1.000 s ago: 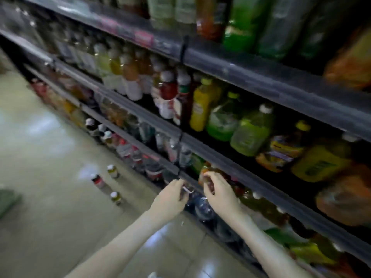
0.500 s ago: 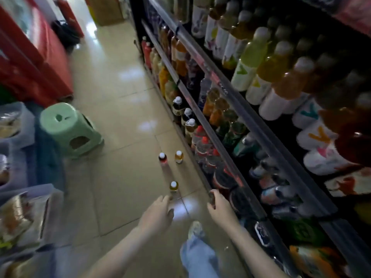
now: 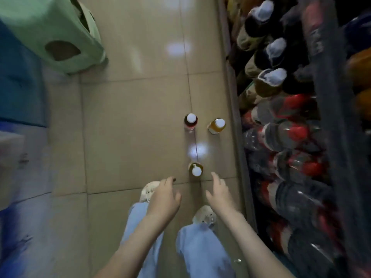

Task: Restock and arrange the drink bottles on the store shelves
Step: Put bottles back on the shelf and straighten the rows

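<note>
Your left hand (image 3: 164,197) and right hand (image 3: 219,194) hang open and empty, fingers loosely spread, just short of the near bottle (image 3: 195,169), which stands upright on the floor (image 3: 130,137) at 12 o'clock. Grip its body under the cap and lift straight up, clear of the red bottle (image 3: 190,121) and amber bottle (image 3: 216,125) farther off at 12 and 1. The shelf edge (image 3: 237,147) crowds 3 o'clock; open floor runs from 9 to 11, toward the stool (image 3: 50,33).

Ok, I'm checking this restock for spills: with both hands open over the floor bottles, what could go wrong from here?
The nearest bottle stands just ahead of the left hand and right hand. Neither has a grip, so a brushing finger could tip it.
If it falls, it might roll into the dark red bottle or the orange bottle beyond it.
The shoes are close behind, so a step forward may kick it.
</note>
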Tool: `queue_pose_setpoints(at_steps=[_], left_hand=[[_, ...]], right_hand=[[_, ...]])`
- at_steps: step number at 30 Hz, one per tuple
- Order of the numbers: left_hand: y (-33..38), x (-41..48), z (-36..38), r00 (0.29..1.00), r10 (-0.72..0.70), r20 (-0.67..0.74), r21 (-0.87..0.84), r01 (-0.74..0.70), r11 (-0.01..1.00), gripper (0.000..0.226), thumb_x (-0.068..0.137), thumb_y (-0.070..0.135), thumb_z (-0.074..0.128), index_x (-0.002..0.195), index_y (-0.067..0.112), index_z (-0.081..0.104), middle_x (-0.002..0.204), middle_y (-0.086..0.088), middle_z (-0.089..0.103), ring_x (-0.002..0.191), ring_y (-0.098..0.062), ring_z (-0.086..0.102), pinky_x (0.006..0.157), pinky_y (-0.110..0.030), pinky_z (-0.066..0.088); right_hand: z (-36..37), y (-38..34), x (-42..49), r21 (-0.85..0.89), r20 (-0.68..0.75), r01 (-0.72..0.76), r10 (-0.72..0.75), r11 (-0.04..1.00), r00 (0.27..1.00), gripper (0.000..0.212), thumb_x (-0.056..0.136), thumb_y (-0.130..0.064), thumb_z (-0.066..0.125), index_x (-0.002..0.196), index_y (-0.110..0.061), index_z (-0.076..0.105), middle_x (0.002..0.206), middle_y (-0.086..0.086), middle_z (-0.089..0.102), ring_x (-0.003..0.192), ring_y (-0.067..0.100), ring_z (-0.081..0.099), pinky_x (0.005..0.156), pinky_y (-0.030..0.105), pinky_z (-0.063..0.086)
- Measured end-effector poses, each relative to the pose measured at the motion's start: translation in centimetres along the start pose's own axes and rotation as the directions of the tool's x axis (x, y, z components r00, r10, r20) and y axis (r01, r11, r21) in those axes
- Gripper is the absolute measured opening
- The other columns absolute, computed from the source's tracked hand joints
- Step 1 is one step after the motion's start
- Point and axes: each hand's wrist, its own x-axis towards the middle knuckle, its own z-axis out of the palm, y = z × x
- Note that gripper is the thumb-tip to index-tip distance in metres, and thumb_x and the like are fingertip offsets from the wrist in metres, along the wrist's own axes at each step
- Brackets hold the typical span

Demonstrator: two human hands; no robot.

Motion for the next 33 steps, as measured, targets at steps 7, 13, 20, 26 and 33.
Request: queue_pose_setpoints(at_steps=[7, 13, 20, 26, 33], left_hand=[[-7.8, 11.2, 6.6, 0.996, 0.058, 0.061, -0.042, -0.056, 0.998, 0.033, 0.093, 0.014, 0.05, 0.126, 0.015, 0.055, 0.126, -0.002, 0.055, 0.115, -0.017, 0.053, 0.092, -0.019, 0.03], [-9.7, 9.9, 4.9, 0.991, 0.052, 0.124, -0.004, -0.052, 0.999, 0.034, 0.093, 0.014, 0.049, 0.127, 0.013, 0.053, 0.126, -0.006, 0.054, 0.121, -0.022, 0.048, 0.098, -0.022, 0.027], [-0.2, 0.5, -9.2, 0.92, 0.268, 0.288, 0.081, -0.302, 0.95, 0.063, 0.083, 0.017, 0.058, 0.142, 0.02, 0.035, 0.143, -0.002, 0.04, 0.13, -0.023, 0.041, 0.106, -0.036, 0.035], [9.7, -8.3, -25.8, 0.808, 0.571, 0.147, -0.017, -0.575, 0.818, 0.081, 0.078, 0.026, 0.071, 0.148, 0.019, 0.029, 0.148, -0.001, 0.038, 0.134, -0.02, 0.037, 0.109, -0.028, 0.03], [18.3, -15.5, -40.1, 0.656, 0.753, 0.048, 0.137, -0.751, 0.646, 0.055, 0.064, 0.043, 0.079, 0.102, 0.019, 0.047, 0.095, 0.008, 0.049, 0.091, -0.016, 0.05, 0.07, -0.022, 0.034]], right_hand=[[10.9, 0.9, 15.3, -0.133, -0.084, 0.013, -0.025, 0.991, 0.996, 0.048, 0.093, -0.017, 0.054, 0.139, -0.021, 0.038, 0.132, 0.015, 0.035, 0.111, 0.038, 0.05, 0.09, 0.041, 0.042], [8.9, 0.2, 12.4, -0.044, -0.144, 0.105, -0.11, 0.993, 0.983, 0.03, 0.088, -0.011, 0.061, 0.117, -0.007, 0.053, 0.106, 0.012, 0.039, 0.085, 0.039, 0.055, 0.072, 0.039, 0.043], [-5.8, -9.5, -6.1, 0.17, -0.309, 0.235, -0.175, 0.957, 0.935, 0.028, 0.077, -0.014, 0.077, 0.096, -0.014, 0.056, 0.096, -0.003, 0.047, 0.082, 0.01, 0.052, 0.069, 0.015, 0.036], [-19.8, -20.1, -20.9, 0.158, -0.44, 0.429, -0.326, 0.889, 0.837, 0.033, 0.074, -0.014, 0.08, 0.094, -0.025, 0.055, 0.094, -0.008, 0.052, 0.094, -0.007, 0.051, 0.076, 0.004, 0.037], [-29.1, -27.1, -32.1, 0.357, -0.662, 0.62, -0.28, 0.698, 0.695, 0.039, 0.079, -0.007, 0.076, 0.108, -0.027, 0.057, 0.106, -0.01, 0.059, 0.095, -0.003, 0.058, 0.081, 0.012, 0.044]])
